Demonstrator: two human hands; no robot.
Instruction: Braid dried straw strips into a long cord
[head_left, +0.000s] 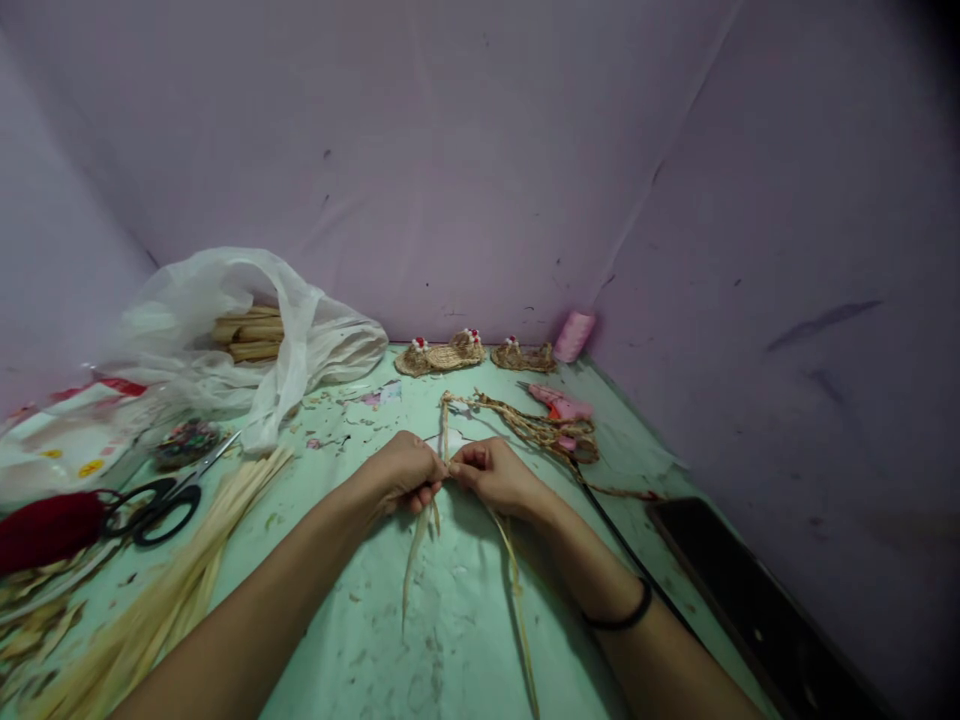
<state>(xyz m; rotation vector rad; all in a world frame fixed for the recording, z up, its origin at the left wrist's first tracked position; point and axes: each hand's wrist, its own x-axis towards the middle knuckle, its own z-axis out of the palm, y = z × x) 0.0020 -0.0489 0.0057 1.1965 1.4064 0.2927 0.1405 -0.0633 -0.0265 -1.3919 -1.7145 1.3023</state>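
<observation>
My left hand [409,472] and my right hand [495,475] meet at the middle of the green table, fingertips pinched on a thin fibre cord [445,425]. The cord runs up from my fingers, bends at the top and joins a coiled braided bundle [544,428] on the right. Loose strand ends hang below: one [411,570] under my left hand, a longer one [517,590] under my right hand. The exact crossing of the strands is hidden by my fingers.
Small woven slippers [457,352] and a pink thread spool [574,336] stand by the wall. Pink-handled pliers [559,402] touch the bundle. At left are a plastic bag [337,340], black scissors [169,508], pale fibre strips [187,560] and red yarn [52,530]. A dark phone [735,580] lies right.
</observation>
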